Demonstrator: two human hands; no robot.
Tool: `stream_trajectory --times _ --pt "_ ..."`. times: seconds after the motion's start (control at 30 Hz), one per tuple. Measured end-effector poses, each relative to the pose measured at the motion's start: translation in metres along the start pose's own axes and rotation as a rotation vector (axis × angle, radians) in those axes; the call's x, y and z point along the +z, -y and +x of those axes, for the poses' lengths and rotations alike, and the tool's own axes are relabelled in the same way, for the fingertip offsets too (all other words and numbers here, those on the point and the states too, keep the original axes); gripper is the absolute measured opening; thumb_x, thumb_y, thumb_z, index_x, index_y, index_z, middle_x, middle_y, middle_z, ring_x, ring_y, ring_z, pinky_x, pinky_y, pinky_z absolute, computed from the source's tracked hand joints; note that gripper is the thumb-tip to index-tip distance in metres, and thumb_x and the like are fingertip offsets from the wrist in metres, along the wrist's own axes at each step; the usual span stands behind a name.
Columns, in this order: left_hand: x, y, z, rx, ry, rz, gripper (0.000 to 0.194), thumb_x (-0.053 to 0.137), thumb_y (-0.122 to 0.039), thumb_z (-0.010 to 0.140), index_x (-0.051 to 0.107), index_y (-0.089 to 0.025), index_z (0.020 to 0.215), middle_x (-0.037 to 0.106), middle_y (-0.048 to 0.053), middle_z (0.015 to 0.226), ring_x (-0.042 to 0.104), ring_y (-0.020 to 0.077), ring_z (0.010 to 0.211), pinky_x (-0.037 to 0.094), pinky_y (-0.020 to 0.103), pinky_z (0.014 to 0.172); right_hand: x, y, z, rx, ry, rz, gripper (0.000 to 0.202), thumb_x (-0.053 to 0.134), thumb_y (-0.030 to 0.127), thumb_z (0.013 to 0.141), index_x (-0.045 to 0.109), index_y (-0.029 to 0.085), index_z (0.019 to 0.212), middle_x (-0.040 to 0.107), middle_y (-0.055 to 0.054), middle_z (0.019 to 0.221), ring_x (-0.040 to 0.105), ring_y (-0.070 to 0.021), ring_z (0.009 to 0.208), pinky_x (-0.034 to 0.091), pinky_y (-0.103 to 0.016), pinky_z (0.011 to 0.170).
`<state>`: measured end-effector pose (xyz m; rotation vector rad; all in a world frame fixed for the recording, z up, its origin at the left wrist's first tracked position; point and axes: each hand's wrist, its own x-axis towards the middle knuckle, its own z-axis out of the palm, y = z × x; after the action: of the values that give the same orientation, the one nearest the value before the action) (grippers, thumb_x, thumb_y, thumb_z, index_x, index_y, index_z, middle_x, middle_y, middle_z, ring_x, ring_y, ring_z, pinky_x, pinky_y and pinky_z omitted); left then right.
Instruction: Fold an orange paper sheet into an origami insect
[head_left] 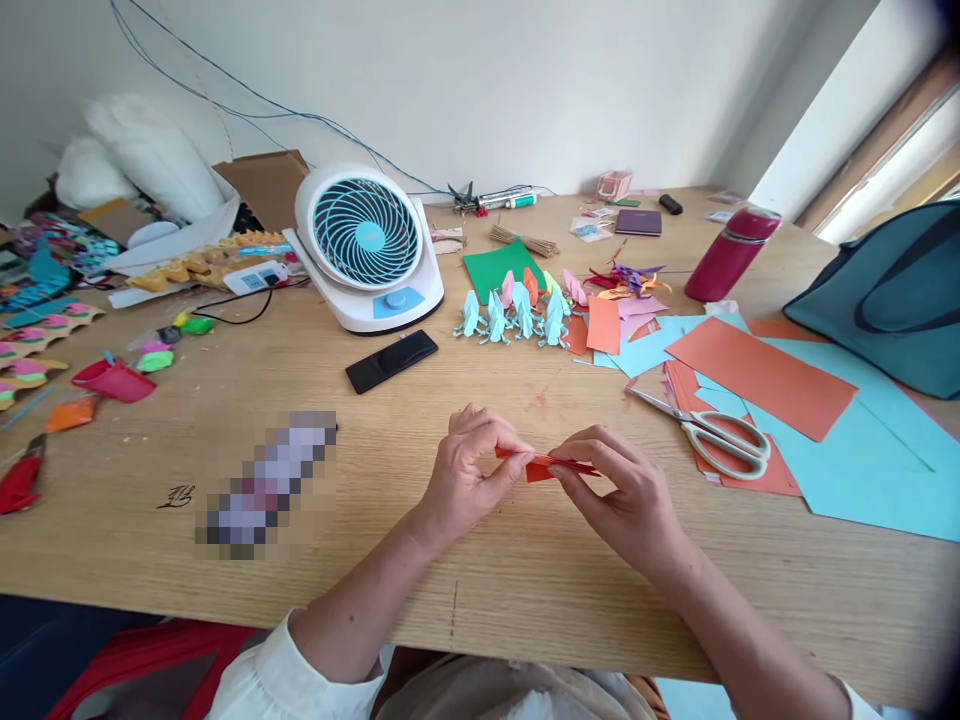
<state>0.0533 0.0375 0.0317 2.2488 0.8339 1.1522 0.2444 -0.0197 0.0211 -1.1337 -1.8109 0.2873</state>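
Observation:
Between my two hands is a small piece of folded orange paper (pixel 538 468), held just above the wooden table. My left hand (pixel 474 462) pinches its left end between thumb and fingers. On the other end, my right hand (pixel 616 482) has its thumb below and fingers on top. The paper looks narrow and layered, with a flap hanging down in the middle; its ends are partly hidden by my fingertips. Beyond my hands stand several folded paper figures (pixel 523 312), mostly light blue, with pink, orange and yellow ones behind.
Scissors (pixel 724 440) lie on orange and light blue paper sheets (pixel 862 440) at the right. A white fan (pixel 367 245) and a black phone (pixel 391 361) are at the left. A red bottle (pixel 731 255) leans by a teal bag (pixel 892 300). A green sheet (pixel 495 268) lies behind the figures.

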Motion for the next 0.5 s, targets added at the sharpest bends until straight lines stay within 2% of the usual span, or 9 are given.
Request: stream_trajectory --times 0.2,0.37,0.5 --pt "0.0047 0.001 -0.0011 0.081 0.02 -0.005 0.008 0.065 -0.024 0.091 0.067 -0.022 0.084 0.07 0.0 0.081 0.059 0.0167 0.078 0.039 0.035 0.083 -0.001 -0.001 -0.0026 -0.005 0.0 0.025 0.011 0.059 0.012 0.093 0.064 0.022 0.091 0.065 -0.003 0.085 0.061 -0.0152 0.076 0.047 -0.029 0.067" --pt "0.0075 0.0025 -0.0035 -0.004 -0.063 -0.103 0.012 0.063 -0.019 0.091 0.064 -0.019 0.079 0.064 0.001 0.076 0.058 0.0154 0.075 0.043 0.03 0.074 -0.0004 -0.0036 -0.0019 0.101 -0.039 0.132 0.01 0.062 0.015 0.091 0.065 0.022 0.097 0.065 -0.003 0.088 0.061 -0.0152 0.079 0.048 -0.029 0.071" --pt "0.0087 0.0028 -0.0049 -0.014 -0.061 -0.131 0.007 0.061 -0.017 0.092 0.065 -0.02 0.087 0.064 0.001 0.079 0.058 0.0143 0.074 0.045 0.028 0.071 -0.0012 -0.0038 -0.0008 0.162 -0.039 0.195 0.006 0.063 0.017 0.092 0.066 0.022 0.092 0.065 -0.002 0.085 0.06 -0.0144 0.077 0.047 -0.028 0.069"
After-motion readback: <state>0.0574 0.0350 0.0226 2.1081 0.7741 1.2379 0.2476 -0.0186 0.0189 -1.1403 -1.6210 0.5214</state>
